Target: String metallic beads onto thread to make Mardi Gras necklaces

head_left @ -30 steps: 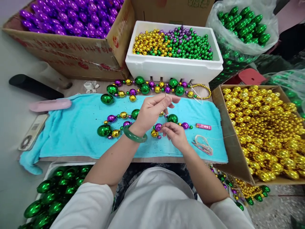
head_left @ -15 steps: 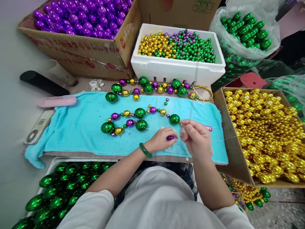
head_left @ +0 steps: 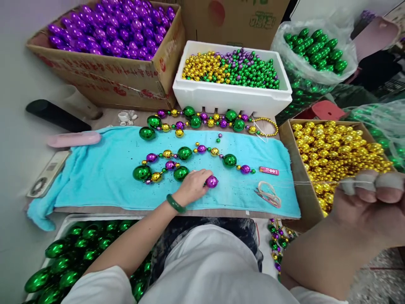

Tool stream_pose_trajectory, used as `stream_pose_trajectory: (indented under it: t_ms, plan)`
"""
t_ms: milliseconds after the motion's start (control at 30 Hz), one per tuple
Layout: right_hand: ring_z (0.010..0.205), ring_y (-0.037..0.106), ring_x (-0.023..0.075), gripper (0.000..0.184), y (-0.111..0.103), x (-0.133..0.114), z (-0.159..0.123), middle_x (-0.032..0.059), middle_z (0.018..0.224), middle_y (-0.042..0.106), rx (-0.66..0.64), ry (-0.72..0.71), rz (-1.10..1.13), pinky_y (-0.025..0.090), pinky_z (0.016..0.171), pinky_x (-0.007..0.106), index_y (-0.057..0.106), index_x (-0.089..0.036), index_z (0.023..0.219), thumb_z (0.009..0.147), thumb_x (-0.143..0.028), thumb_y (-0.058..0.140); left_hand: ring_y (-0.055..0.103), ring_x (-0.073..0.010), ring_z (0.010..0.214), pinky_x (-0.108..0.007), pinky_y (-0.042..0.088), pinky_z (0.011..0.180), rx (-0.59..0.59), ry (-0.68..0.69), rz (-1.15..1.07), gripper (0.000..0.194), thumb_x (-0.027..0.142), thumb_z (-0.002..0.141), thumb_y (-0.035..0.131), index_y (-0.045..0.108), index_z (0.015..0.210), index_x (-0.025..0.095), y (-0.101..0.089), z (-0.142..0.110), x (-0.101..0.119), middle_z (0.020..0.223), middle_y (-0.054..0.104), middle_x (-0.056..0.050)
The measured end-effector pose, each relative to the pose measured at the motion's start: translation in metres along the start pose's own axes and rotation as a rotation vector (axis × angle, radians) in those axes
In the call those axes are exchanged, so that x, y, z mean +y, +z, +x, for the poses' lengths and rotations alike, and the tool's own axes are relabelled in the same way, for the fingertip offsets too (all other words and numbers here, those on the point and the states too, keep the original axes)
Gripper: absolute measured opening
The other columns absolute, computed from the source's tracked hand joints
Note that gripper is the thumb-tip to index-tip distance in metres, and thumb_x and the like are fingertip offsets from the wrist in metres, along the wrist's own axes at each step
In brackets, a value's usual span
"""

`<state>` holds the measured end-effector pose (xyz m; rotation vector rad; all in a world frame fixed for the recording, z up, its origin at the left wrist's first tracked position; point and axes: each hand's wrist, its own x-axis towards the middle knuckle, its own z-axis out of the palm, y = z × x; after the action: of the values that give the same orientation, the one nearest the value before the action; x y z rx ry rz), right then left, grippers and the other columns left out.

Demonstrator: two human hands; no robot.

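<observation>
My left hand (head_left: 193, 185), a green bangle on its wrist, closes on a shiny purple bead (head_left: 211, 182) low over the blue towel (head_left: 107, 177). Beside it, a green bead (head_left: 181, 173) ends one side of a bead strand that loops across the towel in green, gold and purple. At the far right, my right hand (head_left: 368, 211) is raised with curled, white-taped fingers. A thin clear string (head_left: 311, 183) runs taut from those fingers leftward over the towel. Small thread scissors (head_left: 268, 195) and a pink-labelled packet (head_left: 268, 170) lie between the hands.
A finished-looking bead strand (head_left: 195, 122) lies behind the towel. Around stand a carton of purple beads (head_left: 101, 80), a white foam box (head_left: 230, 97) of small beads, a carton of gold beads (head_left: 303, 202), and a tray of green beads (head_left: 68, 219).
My right hand has swung far right, drawing the string out. My left hand has moved left with a purple bead. Another purple bead now shows at the strand's right end, and the scissors are uncovered.
</observation>
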<state>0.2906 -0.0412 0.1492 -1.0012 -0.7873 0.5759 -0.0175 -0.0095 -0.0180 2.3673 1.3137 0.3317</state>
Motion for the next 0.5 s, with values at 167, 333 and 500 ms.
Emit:
stream_pose_trajectory:
  t_ms: [167,333,500]
  plan:
    - [0.035,0.032,0.0083,0.018,-0.014,0.026,0.001,-0.0088,0.042,0.044,0.103,-0.009,0.040,0.019,0.030,0.020,0.066,-0.021,0.077,0.064,-0.027,0.077,0.062,-0.0277,0.087,-0.041,0.040,0.079,0.022,-0.013,0.226,0.025,0.013,0.081,0.054,0.064,0.103,0.018,-0.018,-0.007,-0.021,0.089,0.068,-0.009]
    - [0.036,0.032,0.0084,0.007,-0.025,0.053,-0.002,-0.0060,0.044,0.039,0.194,0.109,-0.021,0.018,0.034,0.022,0.066,-0.019,0.080,0.078,-0.017,0.060,0.059,-0.0283,0.082,-0.044,0.039,0.082,0.017,0.037,0.410,0.021,0.032,0.090,0.053,0.066,0.094,0.017,-0.023,-0.018,-0.043,0.082,0.065,-0.011]
    - [0.039,0.033,0.0076,0.009,-0.030,0.072,-0.006,-0.0061,0.048,0.040,0.127,0.207,-0.095,0.020,0.035,0.022,0.068,-0.018,0.084,0.079,-0.025,0.069,0.054,-0.0355,0.107,-0.047,0.039,0.087,0.063,0.059,0.464,0.029,0.042,0.090,0.055,0.068,0.105,0.021,-0.026,-0.026,-0.058,0.102,0.067,-0.015]
